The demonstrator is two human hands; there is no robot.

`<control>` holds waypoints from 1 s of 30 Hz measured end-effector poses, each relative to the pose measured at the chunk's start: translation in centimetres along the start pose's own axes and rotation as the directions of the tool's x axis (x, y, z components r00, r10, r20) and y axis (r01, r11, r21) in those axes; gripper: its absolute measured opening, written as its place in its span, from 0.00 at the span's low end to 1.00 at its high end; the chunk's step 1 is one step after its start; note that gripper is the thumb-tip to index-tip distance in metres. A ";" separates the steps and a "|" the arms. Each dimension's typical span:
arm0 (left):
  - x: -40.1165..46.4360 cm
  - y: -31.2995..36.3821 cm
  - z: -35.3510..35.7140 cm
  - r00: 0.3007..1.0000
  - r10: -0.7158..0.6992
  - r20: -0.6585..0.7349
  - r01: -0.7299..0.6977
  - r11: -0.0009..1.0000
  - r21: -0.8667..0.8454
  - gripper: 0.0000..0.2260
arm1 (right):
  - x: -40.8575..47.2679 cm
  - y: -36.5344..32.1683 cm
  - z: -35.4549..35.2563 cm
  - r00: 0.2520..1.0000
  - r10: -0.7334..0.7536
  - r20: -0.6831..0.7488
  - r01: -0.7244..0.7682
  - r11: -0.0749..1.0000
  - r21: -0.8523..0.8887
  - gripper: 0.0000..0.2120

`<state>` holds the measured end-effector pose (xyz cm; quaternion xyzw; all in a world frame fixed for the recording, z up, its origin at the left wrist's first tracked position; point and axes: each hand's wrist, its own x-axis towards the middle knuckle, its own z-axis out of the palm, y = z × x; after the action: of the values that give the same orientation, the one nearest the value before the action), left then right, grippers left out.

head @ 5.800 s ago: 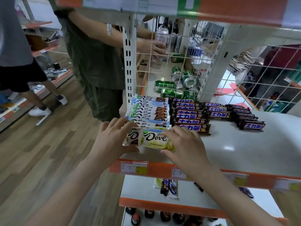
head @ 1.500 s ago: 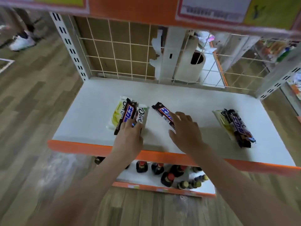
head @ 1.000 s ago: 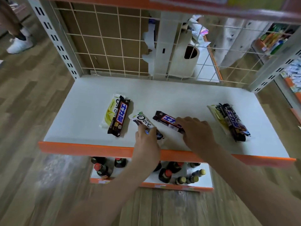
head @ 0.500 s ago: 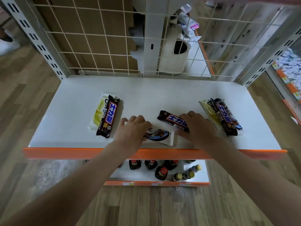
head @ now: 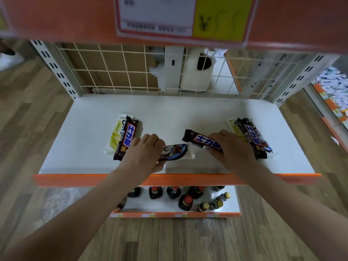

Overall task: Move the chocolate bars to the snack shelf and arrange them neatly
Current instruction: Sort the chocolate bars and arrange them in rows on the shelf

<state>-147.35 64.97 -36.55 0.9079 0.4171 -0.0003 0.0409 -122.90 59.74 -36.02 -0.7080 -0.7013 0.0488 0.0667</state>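
On the white shelf (head: 169, 113) with an orange front lip, my left hand (head: 145, 153) grips the left end of a white Dove bar (head: 177, 151) lying crosswise near the front. My right hand (head: 231, 147) grips the right end of a dark Snickers bar (head: 201, 140), which points to the back left. At the left a second Snickers bar (head: 127, 139) lies on a yellow-white Dove bar (head: 115, 136). At the right another Snickers bar (head: 253, 137) lies on a pale Dove bar (head: 234, 127).
A wire grid (head: 116, 70) closes the back of the shelf, with a white container (head: 197, 74) behind it. An orange price strip (head: 178, 19) of the shelf above overhangs the top. Several dark bottles (head: 185, 201) stand on the lower shelf. Wooden floor lies all around.
My left hand has turned the white Dove bar crosswise and drawn it toward the front. My right hand stays on the middle Snickers bar. The camera has dipped under the upper shelf.
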 end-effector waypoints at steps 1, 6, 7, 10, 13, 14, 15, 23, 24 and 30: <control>-0.3 -0.1 -0.6 1.000 -0.001 -0.008 0.001 1.000 -0.006 0.20 | -0.2 0.0 -0.7 1.000 -0.006 -0.014 0.005 1.000 -0.006 0.18; -2.2 0.1 -4.2 0.995 0.056 -0.085 -0.057 0.998 -0.013 0.17 | -1.5 -1.1 -4.7 0.997 0.006 -0.075 -0.005 1.000 0.006 0.19; -2.6 0.2 -5.0 0.991 0.063 -0.119 -0.067 0.997 -0.027 0.16 | -1.9 -1.5 -5.5 0.995 -0.001 -0.100 0.001 1.000 0.002 0.19; -4.0 0.6 -7.5 0.986 0.056 -0.158 -0.064 0.997 -0.047 0.15 | -3.6 -2.9 -7.9 0.986 -0.033 -0.162 0.033 0.999 0.001 0.18; -5.7 1.1 -9.4 0.982 0.061 -0.176 -0.071 0.996 -0.052 0.15 | -5.3 -4.2 -10.3 0.987 -0.041 -0.156 0.039 0.999 -0.013 0.19; -6.4 1.2 -10.0 0.980 0.063 -0.187 -0.073 0.996 -0.049 0.16 | -5.8 -4.6 -11.0 0.988 -0.038 -0.149 0.035 0.999 -0.017 0.19; -7.1 1.4 -10.8 0.980 0.066 -0.189 -0.074 0.997 -0.036 0.16 | -6.4 -5.0 -11.7 0.988 -0.037 -0.150 0.035 0.999 -0.017 0.20; -14.3 1.6 -17.2 0.987 0.035 -0.157 -0.030 0.999 0.034 0.20 | -11.0 -9.0 -17.4 0.977 -0.050 -0.205 0.056 0.998 0.022 0.19; -15.3 1.6 -18.2 0.987 0.026 -0.157 -0.020 0.999 0.042 0.20 | -11.6 -9.7 -18.2 0.975 -0.056 -0.215 0.061 0.998 0.016 0.19; -20.1 2.2 -23.6 0.966 0.019 -0.258 -0.020 1.000 -0.001 0.22 | -15.2 -13.4 -23.2 0.962 -0.103 -0.255 0.114 0.993 0.027 0.18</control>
<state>-159.58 50.11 -12.19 0.9042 0.4100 0.1190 -0.0119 -132.49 44.03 -11.35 -0.6673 -0.7237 -0.0309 0.1729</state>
